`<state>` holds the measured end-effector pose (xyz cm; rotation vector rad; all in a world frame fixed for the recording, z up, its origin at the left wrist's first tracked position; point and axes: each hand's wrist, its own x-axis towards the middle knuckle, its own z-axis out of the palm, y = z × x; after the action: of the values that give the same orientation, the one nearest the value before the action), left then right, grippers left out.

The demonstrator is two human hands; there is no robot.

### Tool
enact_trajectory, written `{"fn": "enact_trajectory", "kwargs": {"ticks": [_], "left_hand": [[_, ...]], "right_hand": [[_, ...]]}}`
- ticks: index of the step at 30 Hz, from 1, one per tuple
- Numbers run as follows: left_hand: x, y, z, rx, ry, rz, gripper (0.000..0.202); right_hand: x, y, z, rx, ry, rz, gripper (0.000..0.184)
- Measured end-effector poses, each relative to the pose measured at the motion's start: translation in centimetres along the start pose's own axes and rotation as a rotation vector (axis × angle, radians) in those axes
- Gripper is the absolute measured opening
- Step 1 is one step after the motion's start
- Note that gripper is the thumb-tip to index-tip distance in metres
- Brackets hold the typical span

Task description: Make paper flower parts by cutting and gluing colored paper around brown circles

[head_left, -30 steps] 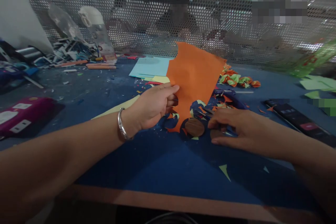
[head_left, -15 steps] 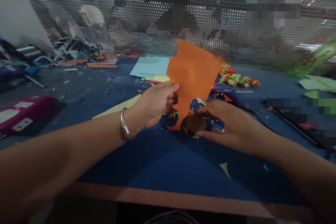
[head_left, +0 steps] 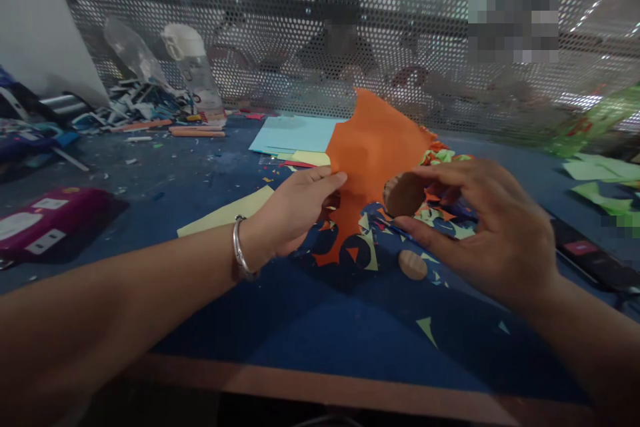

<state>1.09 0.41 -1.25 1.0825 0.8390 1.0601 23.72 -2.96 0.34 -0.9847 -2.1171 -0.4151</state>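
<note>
My left hand [head_left: 310,203] pinches the left edge of an orange sheet of paper [head_left: 380,140], which stands upright with curved pieces cut out of its edges. Between the thumb and fingers of my right hand [head_left: 480,220] is a round brown disc [head_left: 404,195], perhaps cardboard, held up in front of the sheet's lower right. A second, lighter brown disc [head_left: 413,265] lies flat on the table below it. Green and orange paper scraps [head_left: 370,250] are scattered under both hands.
Blue sheets [head_left: 295,133] lie behind my left hand, and a yellow sheet [head_left: 225,210] to its left. A purple case [head_left: 55,220] and a water bottle [head_left: 197,73] stand at left. A phone [head_left: 585,250] lies at right. Perforated metal [head_left: 260,20] closes off the back.
My right hand has lifted the brown disc up and to the right, toward the orange sheet. The second disc on the table has come into clear view. My left hand keeps its hold.
</note>
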Motion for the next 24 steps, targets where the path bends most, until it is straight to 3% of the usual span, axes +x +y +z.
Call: {"fn": "enact_trajectory", "kwargs": {"ticks": [10, 18, 24], "left_hand": [[-1.3, 0.4, 1.0, -0.104, -0.163, -0.121, 0.017], [-1.2, 0.2, 0.9, -0.052, -0.149, -0.168, 0.018], [-1.4, 0.3, 0.8, 0.07, -0.204, -0.132, 0.012]], "right_hand": [[-0.2, 0.2, 0.9, 0.036, -0.174, -0.114, 0.039], [-0.3, 0.3, 1.0, 0.091, -0.202, -0.135, 0.038], [-0.2, 0.3, 1.0, 0.11, -0.219, -0.156, 0.037]]}}
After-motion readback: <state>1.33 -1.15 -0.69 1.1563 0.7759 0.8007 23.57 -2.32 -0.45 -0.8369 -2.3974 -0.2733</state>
